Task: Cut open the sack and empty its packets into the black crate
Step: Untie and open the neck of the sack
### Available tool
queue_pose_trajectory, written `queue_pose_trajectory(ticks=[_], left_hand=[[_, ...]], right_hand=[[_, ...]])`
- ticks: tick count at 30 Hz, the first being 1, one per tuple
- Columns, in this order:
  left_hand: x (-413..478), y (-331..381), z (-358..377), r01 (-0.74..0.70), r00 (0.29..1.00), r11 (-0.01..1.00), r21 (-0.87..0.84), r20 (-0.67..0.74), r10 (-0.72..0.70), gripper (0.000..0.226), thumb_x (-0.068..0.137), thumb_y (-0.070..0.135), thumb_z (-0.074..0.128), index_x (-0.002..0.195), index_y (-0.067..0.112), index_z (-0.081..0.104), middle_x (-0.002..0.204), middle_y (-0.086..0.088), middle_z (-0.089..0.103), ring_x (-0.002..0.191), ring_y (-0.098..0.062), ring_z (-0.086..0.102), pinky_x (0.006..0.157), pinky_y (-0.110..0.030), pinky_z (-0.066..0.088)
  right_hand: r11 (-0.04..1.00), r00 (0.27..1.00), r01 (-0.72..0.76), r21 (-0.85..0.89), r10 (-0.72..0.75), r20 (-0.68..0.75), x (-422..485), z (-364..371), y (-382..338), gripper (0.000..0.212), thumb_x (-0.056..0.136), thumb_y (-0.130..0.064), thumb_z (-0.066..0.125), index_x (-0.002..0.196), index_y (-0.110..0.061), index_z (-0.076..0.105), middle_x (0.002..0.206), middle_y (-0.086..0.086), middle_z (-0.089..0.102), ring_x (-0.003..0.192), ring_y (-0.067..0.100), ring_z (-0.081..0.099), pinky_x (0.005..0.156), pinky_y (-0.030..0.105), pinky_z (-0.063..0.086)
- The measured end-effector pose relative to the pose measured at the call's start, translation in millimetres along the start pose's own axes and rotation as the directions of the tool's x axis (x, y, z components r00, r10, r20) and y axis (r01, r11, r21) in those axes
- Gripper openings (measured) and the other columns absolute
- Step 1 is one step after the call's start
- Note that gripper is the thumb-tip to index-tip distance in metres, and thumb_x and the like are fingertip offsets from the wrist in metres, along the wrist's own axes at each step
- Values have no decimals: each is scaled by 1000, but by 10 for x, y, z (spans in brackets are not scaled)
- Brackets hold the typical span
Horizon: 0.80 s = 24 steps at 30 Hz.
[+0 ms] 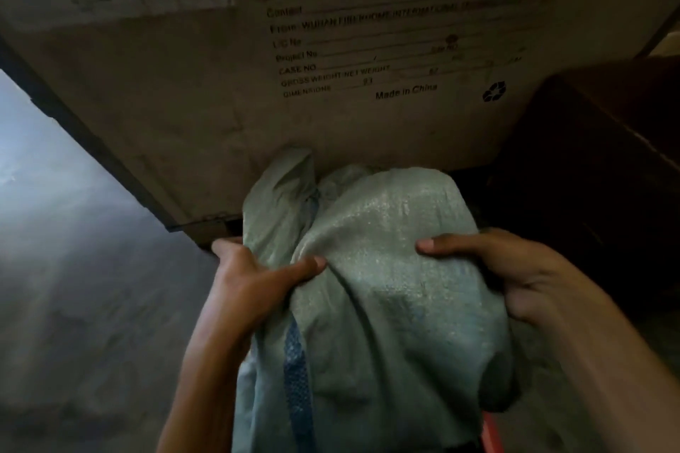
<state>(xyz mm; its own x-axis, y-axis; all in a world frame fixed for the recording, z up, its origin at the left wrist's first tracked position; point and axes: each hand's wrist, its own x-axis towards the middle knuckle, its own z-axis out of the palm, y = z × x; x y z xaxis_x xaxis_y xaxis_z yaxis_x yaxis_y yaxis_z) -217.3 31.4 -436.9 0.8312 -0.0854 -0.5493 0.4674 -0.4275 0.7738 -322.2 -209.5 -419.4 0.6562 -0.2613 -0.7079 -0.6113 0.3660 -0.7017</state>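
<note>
Gripping the bulging pale-green woven plastic sack against the big printed cardboard box, our left hand bunching fabric and right hand cupping its side, we should lift evenly, keeping its tied neck reachable for cutting.

Cardboard box blocks ahead; dark box right; floor open left.
</note>
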Motion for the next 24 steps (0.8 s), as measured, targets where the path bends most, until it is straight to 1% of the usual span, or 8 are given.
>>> queue_pose_trajectory(ticks=[3, 5, 7, 12, 16, 18, 20, 24], left_hand=[[-166, 73, -38, 91, 996, 996, -17, 17, -91, 83, 60, 43, 93, 127, 13, 53, 122, -7, 65, 108, -25, 65, 85, -39, 56], [-413, 188, -73, 2, 1000, 999, -46, -5, -2, 45, 74, 26, 88, 109, 23, 60, 113, -5, 72, 101, -22, 71, 87, -41, 59], [-717, 359, -167, -171, 985, 985, 28, 1, 171, 32, 84, 20, 80, 108, 29, 61, 106, 4, 75, 100, -15, 73, 89, -41, 61], [-1658, 1317, -709, -419, 906, 901, 108, -10, 423, 17, 93, 17, 69, 107, 25, 63, 95, 9, 74, 91, -8, 72, 79, -34, 60], [-2516, 2207, -1226, -307, 931, 928, 211, -137, 339, 17, 97, 18, 62, 92, 3, 65, 86, -16, 72, 83, -33, 70, 74, -48, 61], [-3010, 2509, -1491, -274, 948, 930, 244, -94, 304, 11, 97, 11, 62, 94, 1, 68, 87, -13, 74, 75, -26, 68, 72, -29, 61], [-3496, 2673, -1737, -339, 932, 879, 334, -5, 362, 10, 96, 4, 64, 87, 2, 68, 73, -2, 69, 59, -6, 56, 56, -7, 46], [-4217, 2799, -1994, -526, 849, 774, 352, 174, 498, 20, 95, -1, 62, 86, 17, 65, 72, 15, 63, 67, 6, 64, 58, -16, 49]], right_hand=[[998, 995, -61, 35, 64, -80, -192, 154, 4, 45, 56, -5, 88, 98, -5, 71, 96, 17, 78, 85, 33, 75, 68, 39, 60], [998, 992, -34, 49, 40, -123, -423, 252, 23, 37, 68, -5, 87, 102, -7, 72, 95, 13, 79, 82, 28, 77, 65, 33, 61], [996, 985, 56, 68, -44, -164, -768, 345, 5, 31, 76, -8, 84, 106, -8, 74, 97, 12, 81, 84, 23, 79, 66, 30, 62], [926, 935, 288, 244, -216, -282, -1972, 735, -686, 17, 81, 2, 75, 96, -7, 76, 85, 6, 81, 78, 19, 78, 68, 33, 64], [900, 887, 407, 158, -348, -304, -2972, 1190, -1691, 24, 81, 8, 76, 85, -15, 76, 79, -3, 78, 78, 16, 72, 72, 30, 60], [896, 878, 428, 116, -381, -291, -3497, 1327, -2096, 31, 80, 10, 75, 81, -21, 75, 70, -13, 75, 73, 6, 69, 65, 18, 55], [889, 863, 453, 68, -419, -281, -4042, 1357, -2347, 37, 80, 17, 71, 93, -18, 77, 72, -18, 75, 75, -2, 69, 69, 15, 56], [868, 843, 497, 6, -481, -242, -5152, 1181, -2410, 33, 85, 20, 65, 108, -2, 73, 76, -20, 75, 78, -7, 69, 72, 12, 54]])
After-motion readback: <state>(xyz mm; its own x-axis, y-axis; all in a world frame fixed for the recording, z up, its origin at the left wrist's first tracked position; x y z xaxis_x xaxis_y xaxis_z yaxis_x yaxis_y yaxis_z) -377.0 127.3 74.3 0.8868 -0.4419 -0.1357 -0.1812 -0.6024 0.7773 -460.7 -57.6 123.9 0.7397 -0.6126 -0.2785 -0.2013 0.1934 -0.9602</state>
